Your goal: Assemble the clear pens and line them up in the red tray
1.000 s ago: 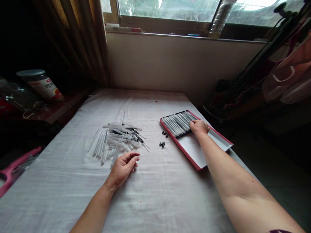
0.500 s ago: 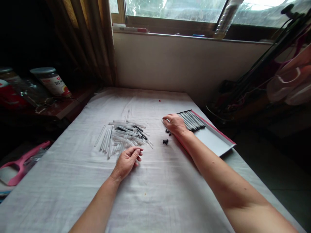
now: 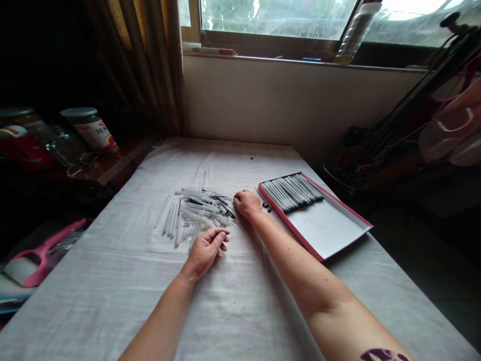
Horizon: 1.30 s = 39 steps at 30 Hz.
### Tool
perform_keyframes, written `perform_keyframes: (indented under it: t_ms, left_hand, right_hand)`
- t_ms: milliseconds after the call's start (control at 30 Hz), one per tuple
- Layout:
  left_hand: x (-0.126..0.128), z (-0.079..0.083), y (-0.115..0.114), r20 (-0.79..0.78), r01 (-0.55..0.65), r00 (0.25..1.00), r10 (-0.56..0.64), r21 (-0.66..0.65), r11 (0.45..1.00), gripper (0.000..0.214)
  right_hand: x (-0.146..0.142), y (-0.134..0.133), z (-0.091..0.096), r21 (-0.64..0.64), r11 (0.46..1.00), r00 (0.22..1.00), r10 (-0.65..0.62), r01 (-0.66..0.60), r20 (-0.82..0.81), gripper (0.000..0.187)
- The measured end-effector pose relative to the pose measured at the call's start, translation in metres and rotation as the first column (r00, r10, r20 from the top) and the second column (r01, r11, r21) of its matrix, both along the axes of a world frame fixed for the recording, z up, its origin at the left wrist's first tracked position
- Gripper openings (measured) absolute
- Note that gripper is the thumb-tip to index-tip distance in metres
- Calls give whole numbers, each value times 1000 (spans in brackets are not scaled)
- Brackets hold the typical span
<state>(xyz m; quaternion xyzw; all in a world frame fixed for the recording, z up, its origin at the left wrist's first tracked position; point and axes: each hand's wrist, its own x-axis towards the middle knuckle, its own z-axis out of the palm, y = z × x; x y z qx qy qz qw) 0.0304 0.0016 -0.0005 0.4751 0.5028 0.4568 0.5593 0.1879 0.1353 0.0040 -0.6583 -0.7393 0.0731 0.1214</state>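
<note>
A loose pile of clear pen tubes [image 3: 191,213], some with black tips, lies on the white cloth [image 3: 233,301] at mid table. My left hand [image 3: 206,249] rests palm down at the pile's near edge, fingers curled and pinched on a thin clear tube. My right hand [image 3: 247,203] is at the pile's right edge, fingers curled down onto the tubes; what it grips is hidden. A shallow red-edged tray [image 3: 330,228] to the right holds a neat row of assembled pens [image 3: 292,191]. A few small black caps [image 3: 266,206] lie between hand and tray.
Jars [image 3: 92,129] stand on a dark side shelf at the left, with a pink plastic thing [image 3: 45,250] below. A curtain [image 3: 150,65] and a window sill [image 3: 300,55] are behind the table. Clutter and cloth hang at the right [image 3: 443,125].
My right hand has left the pens in the tray and moved left across the black caps to the pile's right edge. My left hand stayed at the pile's near edge.
</note>
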Motion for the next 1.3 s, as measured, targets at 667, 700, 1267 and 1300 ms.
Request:
perform_keyframes:
  t_ms: [667,700,1267,1300]
  left_hand:
    - [-2,-1,-3,-351,-164,810,470,633,756,30]
    - [-5,0,-3,-366,-146,746,556,725,673,32]
    - [-9,-11,3,-476,-213,762,440,457,863,24]
    - [-9,-12,3,-469,-218,765,442,458,862,24]
  right_hand:
    - [20,-53,16,95,995,752,67,-6,-655,26]
    - [21,-60,17,92,993,685,118,-75,-719,24]
    - [-14,20,10,0,990,980,138,-139,-141,27]
    - [-16,23,10,-11,987,982,160,-162,-100,26]
